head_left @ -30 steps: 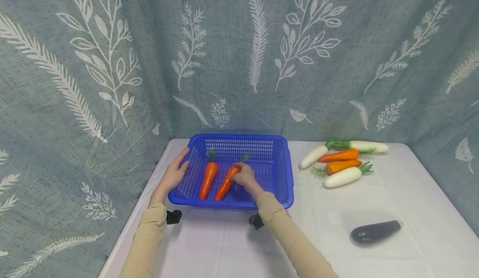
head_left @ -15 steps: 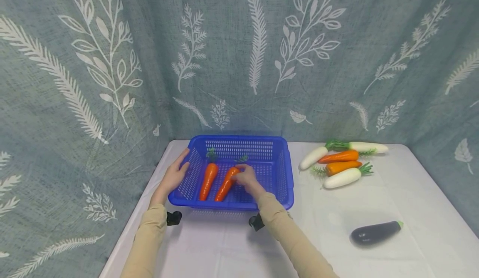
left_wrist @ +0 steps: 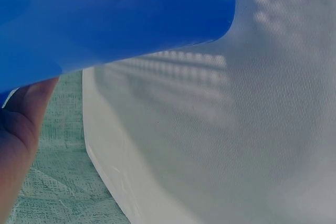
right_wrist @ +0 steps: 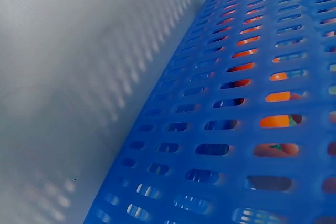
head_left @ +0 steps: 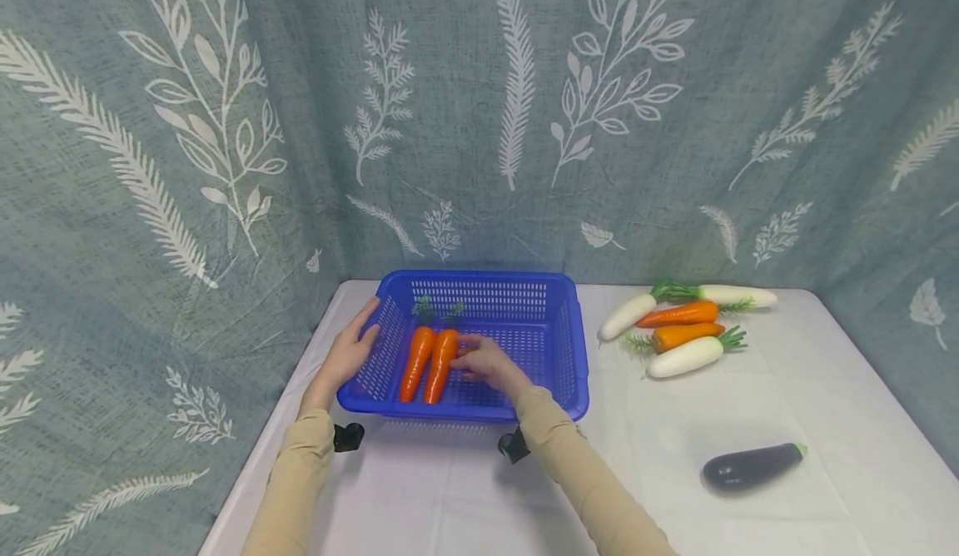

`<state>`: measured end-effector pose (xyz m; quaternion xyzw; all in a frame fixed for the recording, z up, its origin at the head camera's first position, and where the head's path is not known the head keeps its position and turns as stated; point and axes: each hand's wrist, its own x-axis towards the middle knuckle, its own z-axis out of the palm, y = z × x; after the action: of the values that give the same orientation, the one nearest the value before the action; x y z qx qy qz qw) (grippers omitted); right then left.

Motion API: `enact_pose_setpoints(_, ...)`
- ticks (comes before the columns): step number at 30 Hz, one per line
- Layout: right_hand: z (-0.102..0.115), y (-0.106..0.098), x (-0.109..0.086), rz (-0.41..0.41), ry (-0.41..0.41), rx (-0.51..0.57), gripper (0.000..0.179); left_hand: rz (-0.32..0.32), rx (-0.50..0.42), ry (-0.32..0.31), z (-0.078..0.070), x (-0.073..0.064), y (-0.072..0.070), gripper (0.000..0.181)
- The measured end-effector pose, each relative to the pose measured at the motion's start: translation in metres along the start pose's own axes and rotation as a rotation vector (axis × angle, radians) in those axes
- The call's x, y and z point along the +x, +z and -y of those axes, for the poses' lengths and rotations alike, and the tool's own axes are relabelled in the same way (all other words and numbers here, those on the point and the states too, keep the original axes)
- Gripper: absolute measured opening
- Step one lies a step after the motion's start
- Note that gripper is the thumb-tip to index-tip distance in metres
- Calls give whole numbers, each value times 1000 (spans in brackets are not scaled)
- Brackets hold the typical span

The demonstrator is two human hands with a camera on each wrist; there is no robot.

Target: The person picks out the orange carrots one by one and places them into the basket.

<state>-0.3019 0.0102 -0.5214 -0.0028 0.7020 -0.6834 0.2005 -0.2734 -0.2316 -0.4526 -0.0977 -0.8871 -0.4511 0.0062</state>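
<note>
In the head view, a blue slotted plastic basket [head_left: 479, 276] holds two orange carrots with green tops. The left carrot [head_left: 416, 364] and the right carrot [head_left: 440, 366] lie side by side in its left half. My right hand [head_left: 487, 359] reaches over the front rim, fingertips at the right carrot's side without wrapping round it. At the basket's left end, my left hand [head_left: 350, 351] rests with extended fingers against the outside. The left wrist view shows part of that hand [left_wrist: 20, 137] under the blue wall [left_wrist: 115, 19]. Through slots in the right wrist view, orange carrot [right_wrist: 242, 67] shows.
On the white table [head_left: 644, 456], right of the basket, lie a front radish [head_left: 683, 356], a left radish [head_left: 628, 315], a back radish [head_left: 737, 294] and two more carrots [head_left: 682, 313]. An eggplant [head_left: 752, 465] lies nearer. A patterned curtain [head_left: 464, 123] hangs behind.
The right carrot has shifted left until close beside the other one. My right hand first gripped it, then loosened and moved left with it. My left hand has stayed put.
</note>
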Motion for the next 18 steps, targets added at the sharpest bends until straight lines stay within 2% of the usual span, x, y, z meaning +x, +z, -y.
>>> enact_pose_setpoints(3,39,9,-43,2,46,-48,52,1,1,-2,0,0,0,50)
enact_pose_setpoints(6,57,12,-65,25,42,-57,51,4,1,-4,0,-1,0,50)
enact_pose_setpoints(8,57,12,-67,36,40,-60,51,3,1,-4,0,-1,0,50)
enact_pose_setpoints(13,44,8,-52,45,37,-56,52,1,4,0,-1,-1,0,50)
enact_pose_setpoints(18,44,7,-51,39,37,-40,52,4,1,2,-1,-1,0,50)
